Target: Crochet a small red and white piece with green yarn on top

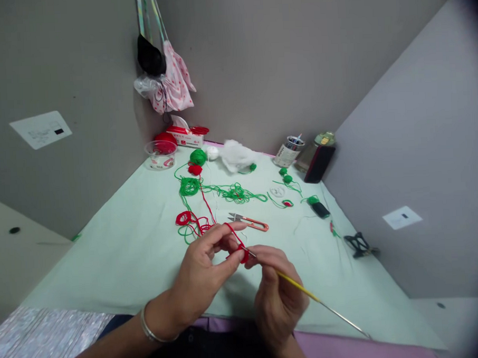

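Note:
My left hand (205, 265) pinches a small piece of red crochet work (244, 254), and the red yarn (236, 235) runs up over its raised index finger. In my right hand (279, 293) is a crochet hook (301, 289) with a yellow grip and metal ends; its tip meets the red piece near the left fingertips. Just beyond the hands lie thread snips (254, 222) with orange handles. Red yarn trails across the table to a small red ball (195, 169). Fingers cover part of the red piece, so its full shape is hidden.
Loose green yarn (235, 193) spreads mid-table, with a green ball (198, 157) and white stuffing (236, 156) behind it. A plastic tub (161, 160), tissue box (187, 138) and can (288, 152) line the back. At right sit small green pieces and a black claw clip (359, 244).

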Demonstrator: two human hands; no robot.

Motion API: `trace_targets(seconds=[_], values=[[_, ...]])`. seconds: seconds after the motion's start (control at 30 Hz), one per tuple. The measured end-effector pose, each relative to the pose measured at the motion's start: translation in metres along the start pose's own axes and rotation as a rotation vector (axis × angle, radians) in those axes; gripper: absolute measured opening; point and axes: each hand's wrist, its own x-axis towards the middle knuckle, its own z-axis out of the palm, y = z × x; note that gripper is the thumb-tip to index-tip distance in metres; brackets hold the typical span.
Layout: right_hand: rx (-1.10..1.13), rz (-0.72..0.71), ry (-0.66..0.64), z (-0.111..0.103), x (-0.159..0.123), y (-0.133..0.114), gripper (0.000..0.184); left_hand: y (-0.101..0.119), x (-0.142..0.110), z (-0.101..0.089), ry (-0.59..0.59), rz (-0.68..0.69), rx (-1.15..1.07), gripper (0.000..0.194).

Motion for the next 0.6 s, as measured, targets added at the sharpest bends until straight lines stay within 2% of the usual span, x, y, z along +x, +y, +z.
trace_targets(seconds=[0.13,0.3,0.4,0.47,0.6], values=[[-0.086,-0.035,0.009,-0.002,-0.002,0.003,0.029,-0.001,-0.003,0.005,-0.020,-0.134,-0.136,0.040],[-0.095,-0.078,0.001,-0.003,-0.002,0.004,0.031,0.003,-0.004,0.008,-0.017,-0.262,-0.324,0.057],[-0.091,-0.085,0.002,-0.004,0.000,0.004,0.031,0.003,-0.003,0.009,-0.011,-0.282,-0.375,0.059],[-0.159,-0.138,0.001,-0.007,-0.002,0.005,0.032,0.002,-0.004,0.010,-0.007,-0.273,-0.355,0.056],[-0.413,-0.333,-0.013,-0.012,-0.011,0.011,0.041,0.004,-0.006,0.011,-0.046,-0.318,-0.374,0.062]])
